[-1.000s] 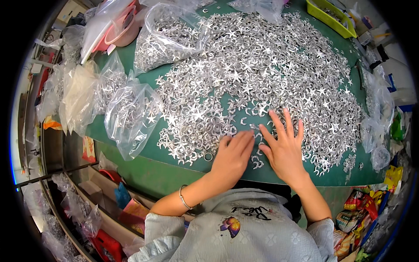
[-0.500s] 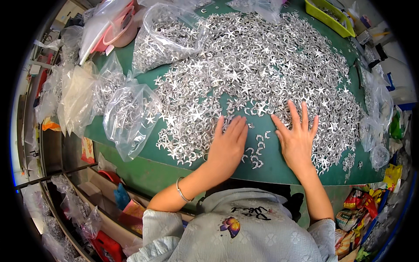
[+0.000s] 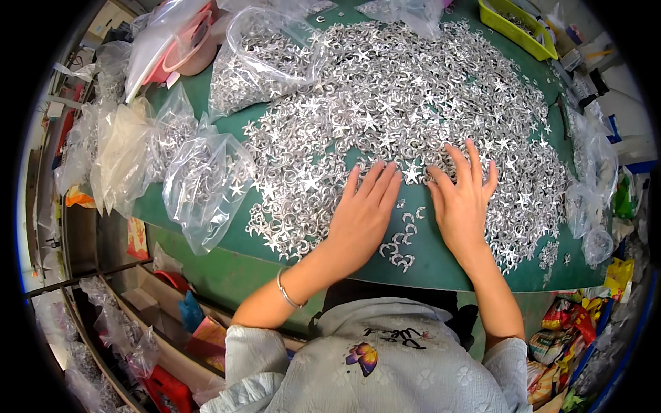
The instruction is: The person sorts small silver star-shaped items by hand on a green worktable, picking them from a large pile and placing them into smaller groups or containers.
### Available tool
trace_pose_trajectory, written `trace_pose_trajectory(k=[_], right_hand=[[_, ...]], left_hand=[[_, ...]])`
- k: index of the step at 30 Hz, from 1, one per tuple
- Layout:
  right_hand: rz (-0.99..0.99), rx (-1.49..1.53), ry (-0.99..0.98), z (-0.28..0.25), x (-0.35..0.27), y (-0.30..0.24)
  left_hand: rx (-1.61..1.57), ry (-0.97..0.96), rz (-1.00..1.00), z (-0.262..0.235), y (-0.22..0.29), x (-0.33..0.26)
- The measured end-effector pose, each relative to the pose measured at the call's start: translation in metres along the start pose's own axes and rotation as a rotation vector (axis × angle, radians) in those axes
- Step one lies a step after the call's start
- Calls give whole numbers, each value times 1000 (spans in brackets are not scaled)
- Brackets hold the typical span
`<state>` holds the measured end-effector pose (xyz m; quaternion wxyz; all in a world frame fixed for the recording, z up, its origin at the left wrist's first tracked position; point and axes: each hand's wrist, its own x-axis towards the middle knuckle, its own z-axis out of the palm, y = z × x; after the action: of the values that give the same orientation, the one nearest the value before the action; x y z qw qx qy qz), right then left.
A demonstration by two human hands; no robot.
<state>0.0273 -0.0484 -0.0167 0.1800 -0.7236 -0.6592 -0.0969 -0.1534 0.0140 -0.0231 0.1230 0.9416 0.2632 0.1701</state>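
Observation:
A broad heap of small silver metal pieces point(image 3: 385, 96), among them star, crescent and ring shapes, covers much of the green table point(image 3: 330, 268). My left hand point(image 3: 365, 213) lies over the heap's near edge, fingers stretched forward and apart, palm down. To its right, my right hand point(image 3: 463, 210) rests with spread fingertips on the pieces, thumb pointing inward. Nothing shows gripped in either hand. Between the hands, on bare green surface, lies a small group of crescent pieces point(image 3: 401, 251). A silver star point(image 3: 413, 172) sits between the two sets of fingertips.
Clear plastic bags point(image 3: 206, 182) of silver pieces stand along the left side, with a larger filled bag point(image 3: 258, 76) behind. Pink basins point(image 3: 193, 51) are at the far left, and a yellow-green tray point(image 3: 516, 27) at the far right. Compartmented shelving point(image 3: 151, 310) stands lower left.
Both hands have moved slightly forward into the heap, the left also a little to the right. The star between the fingertips now shows more plainly.

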Motion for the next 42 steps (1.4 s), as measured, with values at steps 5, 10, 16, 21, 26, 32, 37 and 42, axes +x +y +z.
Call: trace_pose_trajectory(k=[5, 10, 16, 21, 26, 32, 37, 42], right_hand=[[-110, 70, -15, 11, 8, 0], [-22, 20, 88, 13, 14, 12], [-16, 55, -14, 6, -10, 4], [-10, 58, -168, -7, -33, -6], [11, 40, -149, -9, -24, -1], [-13, 65, -293, -17, -42, -12], [-23, 105, -283, -26, -40, -5], [-31, 140, -392, -36, -51, -9]], left_hand=[[41, -116, 71, 7, -2, -6], [-141, -220, 75, -12, 8, -37], [-198, -81, 39, -8, 11, -22], [-42, -135, 74, 5, 7, -6], [-1, -186, 26, -17, 7, -32], [-193, -154, -11, -10, 36, -62], [-419, -90, -114, -1, 48, -57], [-411, -105, -41, 10, 49, -44]])
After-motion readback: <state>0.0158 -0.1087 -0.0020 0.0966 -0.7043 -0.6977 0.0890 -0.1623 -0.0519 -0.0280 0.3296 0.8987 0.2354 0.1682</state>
